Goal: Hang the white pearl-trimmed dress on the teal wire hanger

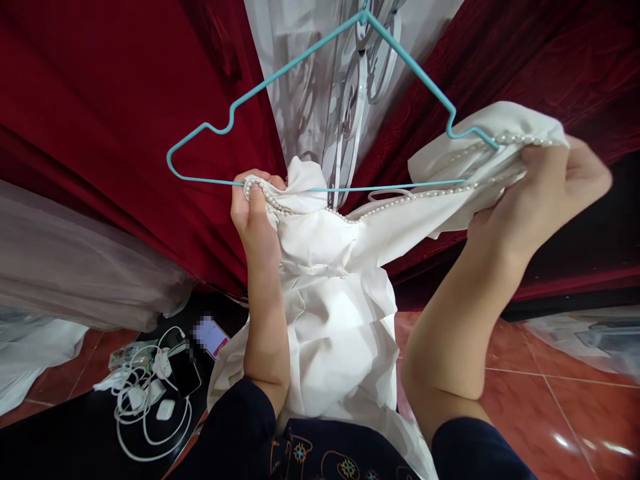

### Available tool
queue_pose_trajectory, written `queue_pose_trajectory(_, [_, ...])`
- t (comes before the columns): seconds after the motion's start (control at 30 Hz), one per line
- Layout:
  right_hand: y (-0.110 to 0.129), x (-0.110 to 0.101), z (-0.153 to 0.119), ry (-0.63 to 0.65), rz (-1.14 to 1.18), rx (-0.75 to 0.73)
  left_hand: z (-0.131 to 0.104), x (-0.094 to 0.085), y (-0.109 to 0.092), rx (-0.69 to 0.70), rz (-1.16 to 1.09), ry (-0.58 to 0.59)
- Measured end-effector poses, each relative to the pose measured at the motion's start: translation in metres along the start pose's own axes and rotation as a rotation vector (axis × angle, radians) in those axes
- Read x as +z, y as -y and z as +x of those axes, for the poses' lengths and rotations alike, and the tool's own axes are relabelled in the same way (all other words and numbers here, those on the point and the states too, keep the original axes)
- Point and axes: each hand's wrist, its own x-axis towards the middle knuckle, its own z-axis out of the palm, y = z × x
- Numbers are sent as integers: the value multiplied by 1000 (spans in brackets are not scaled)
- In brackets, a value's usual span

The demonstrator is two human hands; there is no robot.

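A white dress [345,320] with a pearl-trimmed neckline hangs down in front of me. Its upper right part is looped over the right arm of a light blue hanger [295,59]. My right hand [540,180] is closed around the fabric there, beside the hanger's end. At the left, my left hand [257,207] pinches the dress's pearl edge with thumb and fingers, against the hanger's bottom bar. The hanger's left arm has no fabric over it. Its hook runs out of view at the top.
Dark red curtains [125,100] hang on both sides, with white hangers [355,100] before white cloth between them. A black table [65,433] at lower left carries white cables [130,407], a phone [185,373] and a small white case [165,409]. Red tiles [560,407] cover the floor.
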Motion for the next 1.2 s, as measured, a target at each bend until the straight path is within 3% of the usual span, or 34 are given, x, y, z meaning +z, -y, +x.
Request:
queue_pose_trajectory(0.13, [-45,-31,-2,-104,67,-389,-6,3,2,-18,-39,10])
queue_pose_trajectory(0.2, [-64,-46,-15,-190,64,-418,-9,5,4,-47,-68,20])
queue_pose_trajectory(0.27, [-75,-57,-32,-192,20,-406,-11,7,6,-95,-104,15])
queue_pose_trajectory(0.33, [-73,-63,-50,-90,-54,-412,-13,9,8,-131,-141,5])
queue_pose_trajectory(0.43, [-48,-60,-71,146,-179,-501,-16,11,10,-125,-159,3])
queue_pose_trajectory(0.6, [-3,-31,-91,472,-219,-646,-17,12,9,-133,-123,2])
queue_pose_trajectory(0.73, [-10,-8,-100,847,-334,-505,-19,13,9,-170,-128,0])
queue_pose_trajectory(0.8, [-22,-2,-102,882,-325,-467,-22,10,11,-151,-115,21])
queue_pose_trajectory(0.9, [-33,1,-101,770,-273,-504,-29,-2,16,-82,63,2])
queue_pose_trajectory(1.0, [-33,2,-98,764,-265,-510,-29,-27,22,94,351,-171])
queue_pose_trajectory(1.1, [-30,0,-96,780,-260,-501,-15,-56,24,190,489,-307])
queue_pose_trajectory(1.2, [-31,-2,-94,780,-271,-515,12,-77,17,265,492,-376])
